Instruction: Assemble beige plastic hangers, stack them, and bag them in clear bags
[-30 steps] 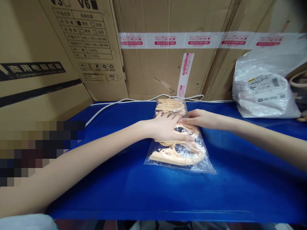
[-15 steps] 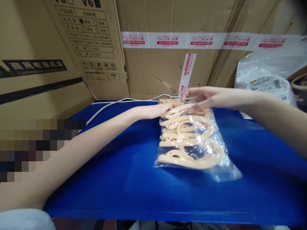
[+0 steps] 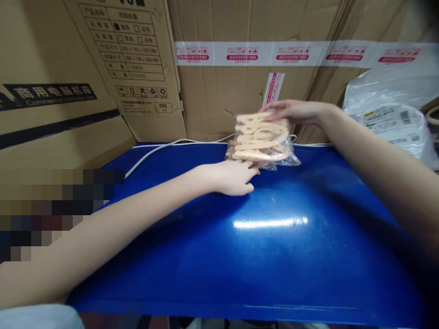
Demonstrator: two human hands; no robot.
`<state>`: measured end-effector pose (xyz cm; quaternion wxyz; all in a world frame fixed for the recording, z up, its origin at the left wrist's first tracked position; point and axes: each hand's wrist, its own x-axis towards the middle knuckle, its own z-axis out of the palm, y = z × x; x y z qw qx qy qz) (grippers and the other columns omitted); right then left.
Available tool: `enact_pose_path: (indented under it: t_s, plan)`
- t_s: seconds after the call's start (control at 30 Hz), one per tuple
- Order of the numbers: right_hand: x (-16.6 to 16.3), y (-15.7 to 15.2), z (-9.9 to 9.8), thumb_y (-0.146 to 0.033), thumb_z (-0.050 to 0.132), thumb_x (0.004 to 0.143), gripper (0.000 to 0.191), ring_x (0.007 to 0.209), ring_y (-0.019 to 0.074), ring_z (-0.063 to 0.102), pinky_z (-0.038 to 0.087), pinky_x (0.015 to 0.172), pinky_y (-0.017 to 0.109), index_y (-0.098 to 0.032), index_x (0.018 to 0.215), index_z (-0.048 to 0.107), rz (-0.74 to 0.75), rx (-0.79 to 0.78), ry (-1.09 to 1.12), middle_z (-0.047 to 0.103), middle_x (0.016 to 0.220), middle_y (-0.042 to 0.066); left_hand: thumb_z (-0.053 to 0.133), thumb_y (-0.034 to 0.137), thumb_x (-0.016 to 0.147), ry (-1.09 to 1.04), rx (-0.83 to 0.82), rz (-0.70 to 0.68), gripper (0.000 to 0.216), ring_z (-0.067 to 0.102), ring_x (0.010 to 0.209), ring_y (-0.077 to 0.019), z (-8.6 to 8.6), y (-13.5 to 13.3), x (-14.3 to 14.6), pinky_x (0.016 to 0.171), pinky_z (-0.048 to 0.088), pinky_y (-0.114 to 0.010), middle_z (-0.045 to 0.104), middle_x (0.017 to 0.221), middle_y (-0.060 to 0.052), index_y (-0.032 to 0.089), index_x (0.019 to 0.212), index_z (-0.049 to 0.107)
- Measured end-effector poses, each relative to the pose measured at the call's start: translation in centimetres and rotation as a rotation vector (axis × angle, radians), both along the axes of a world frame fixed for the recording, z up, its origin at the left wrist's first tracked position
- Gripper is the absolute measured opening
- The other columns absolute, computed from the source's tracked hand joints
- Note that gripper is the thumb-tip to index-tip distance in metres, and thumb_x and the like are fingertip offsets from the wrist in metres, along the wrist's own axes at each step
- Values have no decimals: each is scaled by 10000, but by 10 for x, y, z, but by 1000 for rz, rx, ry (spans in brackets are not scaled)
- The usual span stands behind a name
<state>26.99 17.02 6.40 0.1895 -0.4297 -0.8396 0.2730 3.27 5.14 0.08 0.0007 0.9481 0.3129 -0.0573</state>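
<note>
A clear plastic bag of beige hangers (image 3: 262, 137), apparently folding ones, is tilted up at the back of the blue table, close to the cardboard. My right hand (image 3: 291, 111) grips its upper edge, thumb in front and the other fingers partly hidden behind. Under its lower edge shows more clear film with beige pieces (image 3: 231, 150), seemingly a second bag. My left hand (image 3: 236, 177) is just below the bags, palm down, thumb and fingers apart. Its fingertips are at the lower bag's edge; whether they touch it I cannot tell.
Large cardboard boxes (image 3: 219, 91) wall off the back and left of the blue table (image 3: 212, 260). A white cable (image 3: 154, 148) runs along the table's rear edge. At the back right sits a white plastic-wrapped package (image 3: 391, 121) with a label.
The bag of hangers, flat on the table before, has been lifted and moved toward the back by my right hand. My left hand has come off it and lies nearer, fingers spread.
</note>
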Motion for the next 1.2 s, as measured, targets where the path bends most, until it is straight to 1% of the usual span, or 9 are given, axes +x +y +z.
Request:
enact_pose_path:
  t_s: [0.1,0.2,0.37,0.47,0.6,0.7,0.9,1.07,1.2]
  plan:
    - [-15,15,-13,-349,724,748,430,930,217,671,506,801,332,-167,1137,688,-42,72,-295,747,981,58,371,280,952,93,158,6,451,594,1156,-317,-1,-27,14,955,471,-429,565,1334,-200,91,1327,535]
    - [-29,29,-25,-345,767,704,459,916,246,655,505,791,363,-191,1129,686,-137,220,-291,733,974,63,412,248,940,17,216,-92,345,667,936,-259,1,-38,23,807,516,-364,685,1083,-124,135,1201,607]
    - [-39,36,-45,-367,652,796,405,874,218,636,489,789,334,-161,1144,660,-186,382,-255,727,1002,83,467,126,906,-161,502,-136,430,429,1338,-300,-9,-15,20,1084,364,-413,479,1439,-174,91,1333,509]
    - [-40,33,-57,-367,572,843,381,884,224,632,478,810,340,-144,1143,647,-235,466,-262,720,1010,93,451,144,938,-138,479,-28,536,421,1351,-295,-22,6,13,1094,365,-432,418,1498,-166,109,1466,361]
    - [-44,18,-66,-414,449,899,458,1137,335,538,389,957,454,-102,1203,592,-399,671,-240,620,1210,203,342,102,985,-120,498,-43,495,361,1409,-283,-30,21,7,1136,322,-449,381,1527,-159,155,1475,376]
    - [-49,3,-64,-431,339,939,485,1173,365,517,388,937,478,-120,1231,571,-555,832,-277,587,1260,216,338,102,995,-120,494,-62,467,367,1413,-267,-27,22,7,1119,368,-433,359,1541,-159,154,1453,410]
    - [-45,-17,-53,-467,376,927,479,926,345,665,467,769,424,-146,956,730,-555,586,-430,731,944,164,346,82,993,-130,515,-45,474,419,1385,-250,-22,18,8,1071,443,-400,406,1519,-134,181,1450,423]
    - [-36,-25,-60,-573,357,924,594,1141,343,622,476,921,441,-192,1300,614,-317,410,-499,668,1257,129,323,52,980,-79,573,-54,466,496,1319,-245,-23,22,17,1046,458,-365,536,1408,-155,120,1423,449]
    - [-37,-28,-83,-470,258,975,633,1442,278,315,310,1136,432,-114,1482,387,-260,437,-468,379,1544,141,316,68,978,-38,632,-71,413,557,1234,-262,-26,25,23,1006,477,-374,599,1319,-154,93,1326,536]
